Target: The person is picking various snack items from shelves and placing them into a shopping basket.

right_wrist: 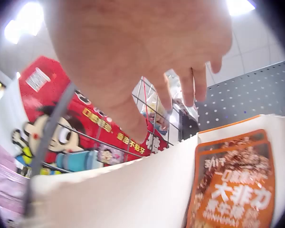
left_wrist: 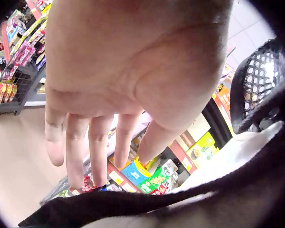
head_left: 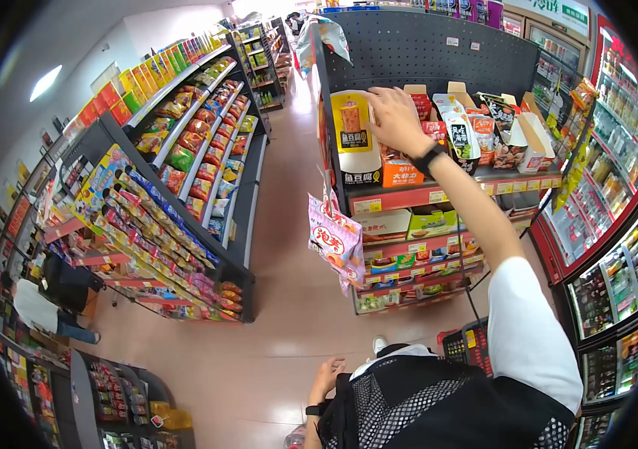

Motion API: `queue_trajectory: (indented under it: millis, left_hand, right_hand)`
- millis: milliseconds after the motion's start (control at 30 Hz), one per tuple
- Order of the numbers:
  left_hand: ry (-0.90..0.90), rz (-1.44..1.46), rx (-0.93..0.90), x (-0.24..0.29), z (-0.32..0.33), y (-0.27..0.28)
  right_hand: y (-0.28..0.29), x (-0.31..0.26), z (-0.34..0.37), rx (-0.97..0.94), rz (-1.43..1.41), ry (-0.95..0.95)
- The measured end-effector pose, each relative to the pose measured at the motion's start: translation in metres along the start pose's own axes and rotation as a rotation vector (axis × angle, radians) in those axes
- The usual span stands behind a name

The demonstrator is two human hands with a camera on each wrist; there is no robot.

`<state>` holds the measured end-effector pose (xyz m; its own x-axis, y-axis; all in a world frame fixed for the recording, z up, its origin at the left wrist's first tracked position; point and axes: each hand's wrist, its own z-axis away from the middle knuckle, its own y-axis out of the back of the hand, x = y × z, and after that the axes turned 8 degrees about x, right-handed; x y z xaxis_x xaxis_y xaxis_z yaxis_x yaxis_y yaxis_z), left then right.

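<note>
My right hand reaches over the top shelf at the right edge of a yellow display box printed with a snack pack. Its fingers extend loosely with nothing between them, and the right wrist view has the hand above a white carton wall. Just beneath the hand is an orange snack packet, its box standing beside the yellow one. Low at my side hangs my left hand, holding nothing; in the left wrist view its fingers are nearly straight.
Pink snack bags hang from the shelf's left end. More open snack boxes line the top shelf. Drink coolers stand to the right, and a shopping basket is by my feet. Across the aisle is a chip rack.
</note>
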<state>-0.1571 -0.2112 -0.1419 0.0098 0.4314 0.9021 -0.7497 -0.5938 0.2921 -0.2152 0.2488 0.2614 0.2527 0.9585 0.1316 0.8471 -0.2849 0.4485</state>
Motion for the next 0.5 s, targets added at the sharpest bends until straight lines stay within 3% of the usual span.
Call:
queue_trajectory:
  millis: [100, 133, 233, 400, 467, 500]
  left_hand:
    - [0.002, 0.042, -0.040, -0.017, 0.015, -0.010]
    - [-0.001, 0.038, -0.057, -0.024, 0.016, -0.014]
    - [-0.027, -0.077, -0.175, -0.052, 0.016, -0.030]
    - [-0.096, -0.169, -0.232, -0.039, 0.007, -0.050]
    - [-0.161, -0.211, -0.257, -0.008, 0.001, -0.059]
    - [-0.168, -0.247, -0.296, 0.008, -0.004, -0.063]
  right_hand:
    - [0.068, -0.009, 0.054, 0.041, -0.039, -0.030]
    - [0.093, -0.013, 0.075, 0.001, -0.059, -0.132]
    - [0.162, -0.004, 0.153, -0.060, 0.120, -0.241]
    - [0.246, 0.047, 0.362, -0.259, 0.285, -0.682]
    - [0.270, 0.053, 0.463, -0.468, 0.294, -0.890]
    - [0.279, 0.048, 0.503, -0.573, 0.227, -1.086]
